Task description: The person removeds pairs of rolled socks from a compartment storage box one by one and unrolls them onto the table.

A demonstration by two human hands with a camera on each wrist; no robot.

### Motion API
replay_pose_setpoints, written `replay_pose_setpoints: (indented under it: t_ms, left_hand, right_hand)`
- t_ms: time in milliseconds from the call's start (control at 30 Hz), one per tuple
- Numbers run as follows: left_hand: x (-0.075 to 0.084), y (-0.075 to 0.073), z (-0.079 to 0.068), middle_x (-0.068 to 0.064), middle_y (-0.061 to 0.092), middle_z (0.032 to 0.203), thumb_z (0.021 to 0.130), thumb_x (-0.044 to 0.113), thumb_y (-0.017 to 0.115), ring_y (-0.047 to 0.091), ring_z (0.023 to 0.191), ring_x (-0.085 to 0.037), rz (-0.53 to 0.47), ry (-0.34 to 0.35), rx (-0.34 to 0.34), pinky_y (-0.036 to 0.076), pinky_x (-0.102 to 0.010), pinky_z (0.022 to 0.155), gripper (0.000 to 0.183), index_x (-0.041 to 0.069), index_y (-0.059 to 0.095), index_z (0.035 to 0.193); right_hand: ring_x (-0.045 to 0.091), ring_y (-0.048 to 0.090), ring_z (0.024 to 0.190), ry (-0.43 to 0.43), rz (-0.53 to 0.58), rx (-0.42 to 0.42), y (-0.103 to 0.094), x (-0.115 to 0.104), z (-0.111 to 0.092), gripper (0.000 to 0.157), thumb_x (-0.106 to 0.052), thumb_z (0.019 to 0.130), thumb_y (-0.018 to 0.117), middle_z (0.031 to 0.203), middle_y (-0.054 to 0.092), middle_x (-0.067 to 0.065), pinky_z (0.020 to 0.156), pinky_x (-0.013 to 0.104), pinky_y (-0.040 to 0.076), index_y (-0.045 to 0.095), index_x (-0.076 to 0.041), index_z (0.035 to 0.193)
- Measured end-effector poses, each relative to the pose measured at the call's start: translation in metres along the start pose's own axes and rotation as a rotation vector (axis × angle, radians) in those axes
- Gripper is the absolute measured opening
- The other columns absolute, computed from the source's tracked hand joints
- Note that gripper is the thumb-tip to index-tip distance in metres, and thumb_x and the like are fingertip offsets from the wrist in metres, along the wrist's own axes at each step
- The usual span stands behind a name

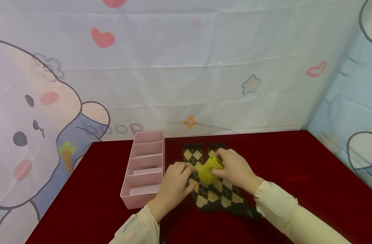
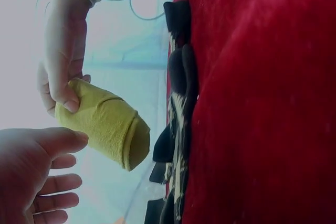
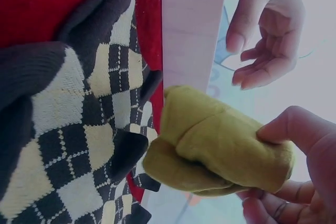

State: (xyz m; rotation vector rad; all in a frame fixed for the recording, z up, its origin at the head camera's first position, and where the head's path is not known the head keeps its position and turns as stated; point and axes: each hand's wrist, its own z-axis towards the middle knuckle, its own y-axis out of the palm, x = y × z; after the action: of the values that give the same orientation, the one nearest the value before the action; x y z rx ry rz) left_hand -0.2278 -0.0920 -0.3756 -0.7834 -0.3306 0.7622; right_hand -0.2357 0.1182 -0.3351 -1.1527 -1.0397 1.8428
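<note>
A rolled bundle of yellow socks [image 1: 206, 173] is held up over two argyle socks in the head view. My right hand [image 1: 237, 169] pinches one end of the roll between thumb and fingers. Beside the other end, my left hand [image 1: 174, 184] has its fingers relaxed and holds nothing; a gap parts it from the roll [image 3: 226, 145] in the right wrist view. Below lie the left argyle sock [image 1: 204, 196] and the right argyle sock [image 1: 231, 195], black, tan and grey, side by side with dark toes towards me. The hands and roll hide their middles.
Left of the socks stands a pink box [image 1: 141, 200] with several compartments, close to my left hand. Dark red velvet cloth [image 1: 295, 189] covers the table. A printed fabric backdrop [image 1: 219, 81] rises along its back edge and right side.
</note>
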Motion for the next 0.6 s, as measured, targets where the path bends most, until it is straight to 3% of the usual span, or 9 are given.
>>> replay_pose_setpoints:
  t_ms: [233,433,600]
  left_hand:
    - [0.015,0.01,0.006,0.002,0.057,0.089,0.07,0.028,0.073,0.053,0.087,-0.014,0.01,0.041,-0.011,0.043,-0.029,0.076,0.029,0.015,0.062,0.093]
    - [0.028,0.013,0.011,0.002,0.058,0.09,0.071,0.032,0.073,0.054,0.09,-0.013,0.034,0.069,-0.062,0.042,-0.032,0.091,0.032,0.015,0.062,0.095]
    - [0.039,0.019,0.016,0.004,0.058,0.094,0.073,0.036,0.071,0.054,0.092,-0.011,0.013,0.08,-0.099,0.043,-0.028,0.087,0.034,0.016,0.061,0.098]
  right_hand:
    - [0.011,0.043,0.059,0.068,-0.002,-0.02,-0.008,0.009,-0.019,0.031,-0.028,0.071,0.067,0.069,0.051,0.0,0.049,0.021,0.037,0.056,-0.008,0.092]
    - [0.011,0.043,0.061,0.114,-0.005,-0.029,-0.014,0.022,-0.033,0.03,-0.029,0.072,0.068,0.069,0.052,0.0,0.053,0.021,0.038,0.055,-0.009,0.089]
    - [0.01,0.046,0.061,0.132,0.004,-0.019,-0.021,0.034,-0.043,0.028,-0.028,0.073,0.068,0.072,0.057,0.001,0.054,0.022,0.039,0.056,-0.008,0.089]
